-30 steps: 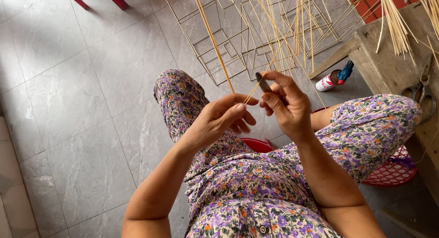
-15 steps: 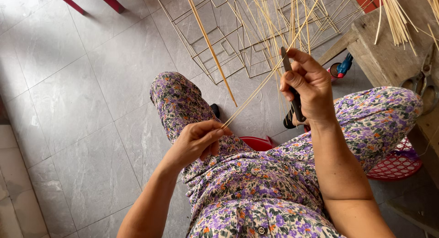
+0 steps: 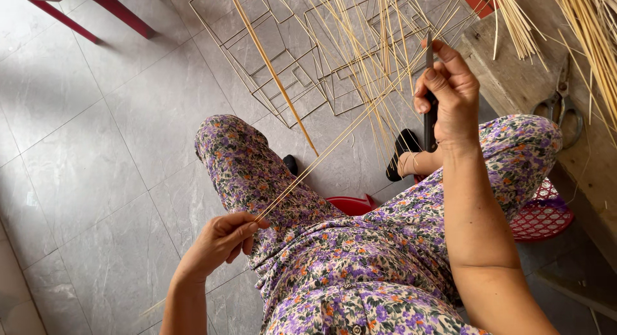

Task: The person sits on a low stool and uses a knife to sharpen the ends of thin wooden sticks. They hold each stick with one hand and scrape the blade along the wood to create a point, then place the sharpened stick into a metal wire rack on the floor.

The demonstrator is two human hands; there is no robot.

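My left hand (image 3: 222, 240) pinches the near end of a long thin bamboo strip (image 3: 334, 148) just above my left knee. The strip runs up and to the right to my right hand (image 3: 450, 94), which is raised and grips a dark-handled knife (image 3: 429, 116) with its blade against the strip. I sit with floral-print trousers (image 3: 360, 245) over both legs.
Several square frames made of thin sticks (image 3: 289, 58) and loose bamboo strips (image 3: 379, 33) lie on the grey tiled floor ahead. A wooden bench (image 3: 527, 78) with scissors (image 3: 562, 107) stands at right. A red basket (image 3: 543, 213) sits under my right leg. A red stool leg (image 3: 83, 7) shows top left.
My hands have drawn apart: the right hand with the knife rose up and to the right along the strip, the left hand dropped toward my knee holding the strip's end.
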